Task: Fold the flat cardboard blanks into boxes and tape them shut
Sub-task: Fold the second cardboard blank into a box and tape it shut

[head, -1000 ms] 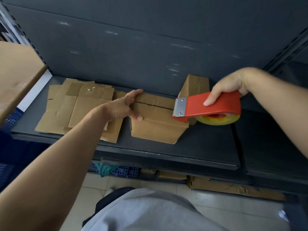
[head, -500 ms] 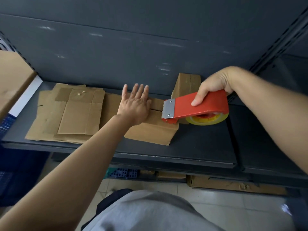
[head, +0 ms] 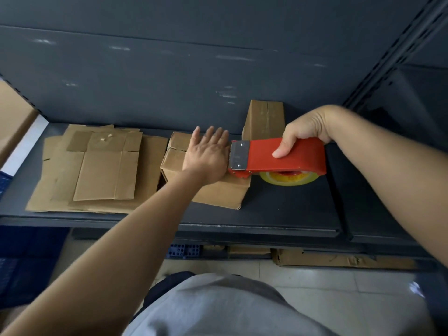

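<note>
Our left hand (head: 206,154) lies flat and unclenched, fingers spread, on top of the matte brown folded box (head: 213,190) at the middle of the dark metal shelf (head: 291,209). At 3 o'clock of it, our right hand (head: 303,132) is clenched around the smooth red tape dispenser (head: 278,155), whose serrated steel blade meets the box's right edge, a glossy yellowish tape roll (head: 288,178) beneath. Flat cardboard blanks (head: 101,170) lie stacked at 9 o'clock, and a closed box (head: 264,120) stands upright at 1 o'clock.

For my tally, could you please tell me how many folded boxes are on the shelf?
2: one box under the left hand, and one upright box at the back wall. Others may be hidden.
</note>
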Demonstrator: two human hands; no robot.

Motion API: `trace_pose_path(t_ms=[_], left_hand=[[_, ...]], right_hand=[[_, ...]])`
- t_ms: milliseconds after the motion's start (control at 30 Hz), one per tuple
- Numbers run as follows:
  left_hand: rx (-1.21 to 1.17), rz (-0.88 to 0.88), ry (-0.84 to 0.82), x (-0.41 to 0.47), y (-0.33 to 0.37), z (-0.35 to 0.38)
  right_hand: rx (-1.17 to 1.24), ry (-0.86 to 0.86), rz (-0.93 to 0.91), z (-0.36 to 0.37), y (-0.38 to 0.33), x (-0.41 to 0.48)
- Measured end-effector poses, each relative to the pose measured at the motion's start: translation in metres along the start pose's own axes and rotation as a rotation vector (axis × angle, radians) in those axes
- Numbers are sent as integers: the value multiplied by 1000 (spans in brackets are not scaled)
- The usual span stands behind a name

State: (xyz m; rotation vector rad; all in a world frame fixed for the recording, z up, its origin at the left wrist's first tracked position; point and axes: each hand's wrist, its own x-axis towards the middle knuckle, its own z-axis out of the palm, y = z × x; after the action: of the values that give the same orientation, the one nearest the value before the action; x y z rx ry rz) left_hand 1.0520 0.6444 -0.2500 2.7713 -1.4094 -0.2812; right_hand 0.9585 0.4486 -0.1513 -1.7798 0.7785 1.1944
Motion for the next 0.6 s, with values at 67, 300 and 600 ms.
trace_pose_path(t_ms=[67,300,600], left_hand=[[-13,28,28,1,-2,3],[-45,49,32,2,-11,6],[29,-39,-39,5,-1,1]], right_hand=[[30,-53,-23,1,4,1],[80,-124,-24,3,48,-6],[-15,129,149,25,78,-8]])
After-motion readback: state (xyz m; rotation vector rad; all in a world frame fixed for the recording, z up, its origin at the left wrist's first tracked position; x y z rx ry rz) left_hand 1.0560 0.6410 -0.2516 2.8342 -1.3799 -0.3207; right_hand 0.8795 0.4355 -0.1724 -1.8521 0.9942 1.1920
